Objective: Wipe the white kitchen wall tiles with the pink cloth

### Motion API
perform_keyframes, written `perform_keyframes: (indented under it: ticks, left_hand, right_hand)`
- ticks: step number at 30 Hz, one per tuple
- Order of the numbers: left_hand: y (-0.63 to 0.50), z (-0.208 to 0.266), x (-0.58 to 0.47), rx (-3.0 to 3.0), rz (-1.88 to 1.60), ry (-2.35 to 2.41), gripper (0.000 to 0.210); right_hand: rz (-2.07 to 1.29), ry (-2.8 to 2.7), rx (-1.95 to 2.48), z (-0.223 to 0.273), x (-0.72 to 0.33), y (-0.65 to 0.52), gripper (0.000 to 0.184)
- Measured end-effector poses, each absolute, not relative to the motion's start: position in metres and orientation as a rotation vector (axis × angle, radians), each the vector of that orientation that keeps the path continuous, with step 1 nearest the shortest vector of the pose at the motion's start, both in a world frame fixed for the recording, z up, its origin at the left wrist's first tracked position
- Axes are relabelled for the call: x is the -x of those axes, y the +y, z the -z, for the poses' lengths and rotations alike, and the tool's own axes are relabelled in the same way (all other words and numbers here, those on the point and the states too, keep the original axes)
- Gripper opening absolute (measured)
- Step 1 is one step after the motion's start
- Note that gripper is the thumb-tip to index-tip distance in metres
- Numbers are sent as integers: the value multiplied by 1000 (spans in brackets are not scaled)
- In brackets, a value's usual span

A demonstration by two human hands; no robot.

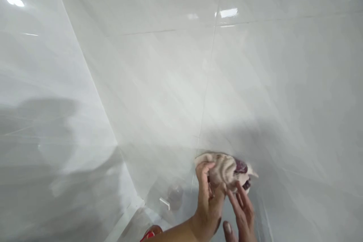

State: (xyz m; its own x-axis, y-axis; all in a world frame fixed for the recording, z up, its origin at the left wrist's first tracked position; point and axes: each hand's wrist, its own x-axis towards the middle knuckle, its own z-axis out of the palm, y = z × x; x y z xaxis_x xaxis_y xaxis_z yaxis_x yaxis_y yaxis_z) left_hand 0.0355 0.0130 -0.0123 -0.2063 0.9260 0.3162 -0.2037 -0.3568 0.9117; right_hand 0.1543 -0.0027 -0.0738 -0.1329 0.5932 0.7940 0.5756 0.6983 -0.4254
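A crumpled cream cloth [225, 168] with dark maroon patches lies against the glossy tiled wall [159, 94], low and right of centre. My left hand [208, 194] is closed on the cloth's left part, its fingers bent over the upper left and its thumb at the lower edge. My right hand [241, 211] is just below and to the right, its fingers stretched out and apart. Its fingertips reach the cloth's lower edge, though whether they press on it I cannot tell. The cloth is slightly blurred.
Another pale wall [42, 72] meets the tiled one in a corner on the left. Grout lines [214, 25] cross the tiles, with lamp glare nearby. A small red object [149, 235] shows at the bottom edge, partly behind my left forearm. Shadows darken the lower surfaces.
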Motion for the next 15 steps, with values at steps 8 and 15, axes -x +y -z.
perform_keyframes:
  ticks: [8, 15]
  left_hand:
    - [18, 26, -37, -1423, -1516, 813, 58]
    - [14, 38, -21, -1462, -1372, 720, 69]
  right_hand:
    - [458, -1547, 1157, 67, -147, 33, 54]
    - [772, -1347, 1092, 38, -163, 72, 51]
